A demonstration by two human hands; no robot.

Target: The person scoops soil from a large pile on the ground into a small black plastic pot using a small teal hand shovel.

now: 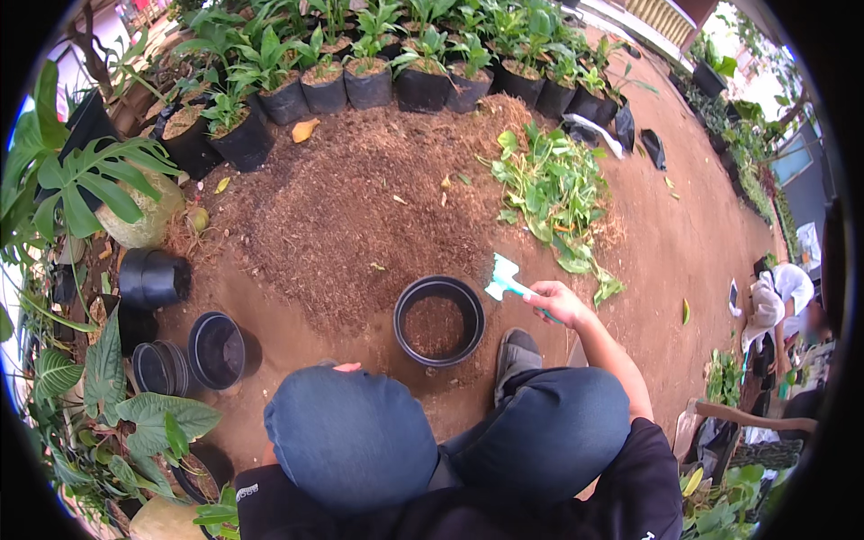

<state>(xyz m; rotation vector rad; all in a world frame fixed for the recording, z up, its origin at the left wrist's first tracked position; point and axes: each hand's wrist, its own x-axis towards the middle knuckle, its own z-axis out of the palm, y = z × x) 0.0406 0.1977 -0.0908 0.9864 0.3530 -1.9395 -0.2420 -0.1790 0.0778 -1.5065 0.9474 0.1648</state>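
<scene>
My right hand [559,303] grips the handle of a small turquoise garden hand tool [507,278], its notched head pointing up and left. Below and left of that tool, a round black plastic pot [439,359] stands upright between my feet, with brown soil mix [434,327] inside. Tool and pot are apart. Of my left hand [348,367] only a sliver shows beyond my left knee; the knee hides the rest. Ahead of the pot spreads a low heap of loose brown fibrous soil mix [358,209].
Uprooted leafy plants [550,192] lie right of the heap. Black grow bags with young plants [368,84] line its far side. Black pots [217,351] stand at left, near a tipped one [154,278]. Another person [776,297] bends down at far right, near a wooden-handled tool [749,414].
</scene>
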